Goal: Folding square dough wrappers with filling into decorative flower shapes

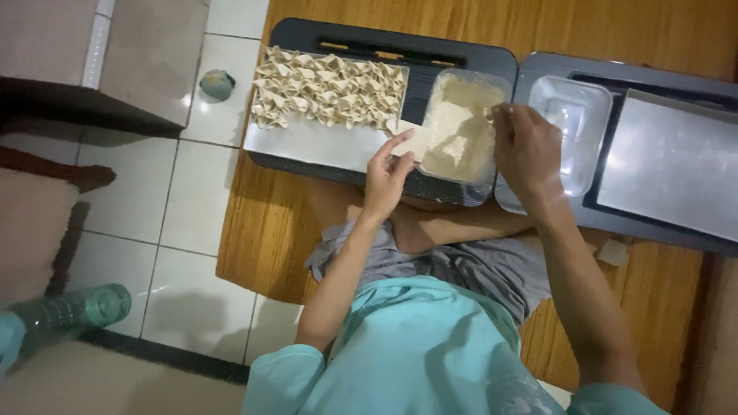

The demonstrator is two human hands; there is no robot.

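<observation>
The step in hand looks like filling a dumpling wrapper. The left hand [387, 175] holds a flat square wrapper [413, 141] by its lower edge, pinched between thumb and fingers, just over the near rim of the clear tub of pale filling [460, 123]. The right hand [526, 150] is pinched at the tub's right edge, seemingly taking a bit of filling. Folded dumplings [330, 88] fill the tray [315, 146] to the left. The next move probably calls for setting filling on the wrapper's middle.
</observation>
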